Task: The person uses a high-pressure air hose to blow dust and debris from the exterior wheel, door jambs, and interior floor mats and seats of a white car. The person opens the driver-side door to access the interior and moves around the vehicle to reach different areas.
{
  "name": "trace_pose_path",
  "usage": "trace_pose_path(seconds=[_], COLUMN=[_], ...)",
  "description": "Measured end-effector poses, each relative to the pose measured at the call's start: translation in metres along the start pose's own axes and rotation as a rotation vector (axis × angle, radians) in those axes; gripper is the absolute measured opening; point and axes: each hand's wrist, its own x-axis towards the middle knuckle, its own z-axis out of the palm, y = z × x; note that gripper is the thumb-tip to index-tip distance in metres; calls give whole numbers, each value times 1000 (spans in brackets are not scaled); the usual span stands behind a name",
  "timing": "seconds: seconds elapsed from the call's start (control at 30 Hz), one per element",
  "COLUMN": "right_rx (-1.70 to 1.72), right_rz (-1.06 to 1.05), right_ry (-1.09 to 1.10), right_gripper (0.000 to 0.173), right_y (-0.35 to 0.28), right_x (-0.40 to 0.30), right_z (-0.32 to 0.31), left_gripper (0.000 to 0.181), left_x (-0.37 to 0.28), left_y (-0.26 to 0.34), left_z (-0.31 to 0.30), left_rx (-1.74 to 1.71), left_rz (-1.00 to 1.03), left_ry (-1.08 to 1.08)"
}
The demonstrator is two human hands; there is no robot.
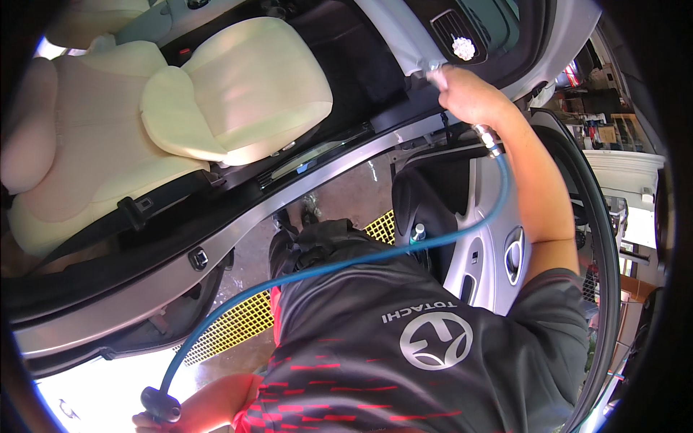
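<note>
My right hand (470,97) grips an air tool, probably a blow gun (436,76), at the side end of a car dashboard (390,32). The tool's front is blurred and its body is mostly hidden by my fingers. Below the hand, a metal coupling (487,140) joins it to a blue hose (335,266). This hose sweeps across in front of my body to the lower left. There my left hand (146,423) holds a black rounded fitting (161,405) on the hose; part of that hand is cut off by the picture's edge.
A cream front seat (260,92) and a seat-belt buckle tongue (143,204) lie inside the sill (346,162). The open front door (487,254) stands at my right, with a bottle (418,234) in its pocket. Yellow grating (233,325) covers part of the wet floor. An ornament (463,48) sits on the air vent.
</note>
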Motion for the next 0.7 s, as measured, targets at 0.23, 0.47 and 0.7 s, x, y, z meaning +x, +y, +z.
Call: trace_pose_path(seconds=[0.23, 0.47, 0.7], right_rx=[283, 159, -167], right_rz=[102, 88, 311], right_ry=[-216, -557, -678], right_gripper=[34, 14, 41], right_y=[18, 16, 90], right_x=[26, 87, 111], right_z=[28, 135, 226], left_gripper=[21, 29, 36], left_x=[-4, 11, 16], left_y=[-6, 13, 32], left_z=[-12, -23, -27], left_rx=[129, 394, 467], left_rz=[16, -65, -100], left_ry=[-18, -121, -56])
